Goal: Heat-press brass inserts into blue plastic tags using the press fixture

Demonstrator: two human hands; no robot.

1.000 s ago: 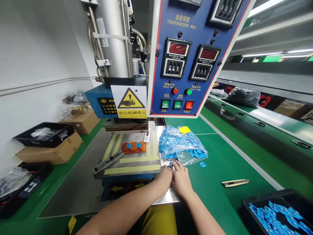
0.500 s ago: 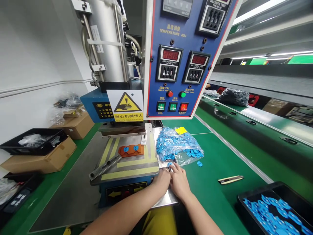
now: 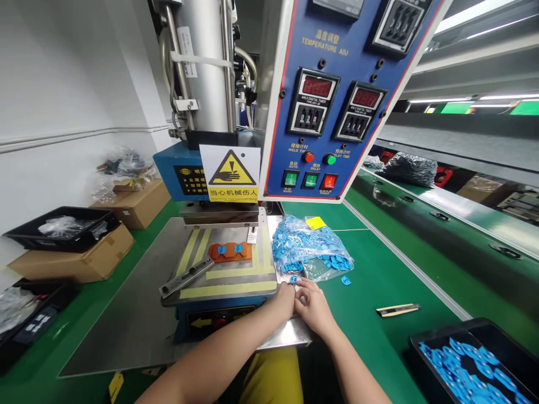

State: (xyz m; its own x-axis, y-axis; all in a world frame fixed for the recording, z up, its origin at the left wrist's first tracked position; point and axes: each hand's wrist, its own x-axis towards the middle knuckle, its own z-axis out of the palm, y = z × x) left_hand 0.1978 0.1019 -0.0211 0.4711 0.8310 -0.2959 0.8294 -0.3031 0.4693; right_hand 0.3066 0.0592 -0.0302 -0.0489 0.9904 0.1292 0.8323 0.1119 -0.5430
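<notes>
My left hand (image 3: 283, 300) and my right hand (image 3: 312, 306) meet over a metal tray (image 3: 290, 334) at the right side of the press. Both have their fingers curled in, the right one with its index fingertip stretched toward a small blue piece (image 3: 293, 279) with dark marks. Whether that piece is held or just lies at the fingertips, I cannot tell. Just beyond lies a clear plastic bag (image 3: 309, 247) full of such blue pieces. On the press bed (image 3: 236, 286), an orange-brown block (image 3: 229, 255) carries two blue pieces. A metal bar (image 3: 185, 278) lies slanted beside the block.
The blue control panel (image 3: 315, 129) and a hand-hazard sign (image 3: 230, 174) hang above the bed. To the right, on the green table, are a loose blue piece (image 3: 346, 280), a utility knife (image 3: 398, 310) and a black bin (image 3: 475, 331) of blue parts. Cartons (image 3: 76, 252) stand left.
The view has shifted slightly, so the machine appears further right. My hands stay together by the bag; the right fingers have drawn in a little, and the small blue piece shows more clearly.
</notes>
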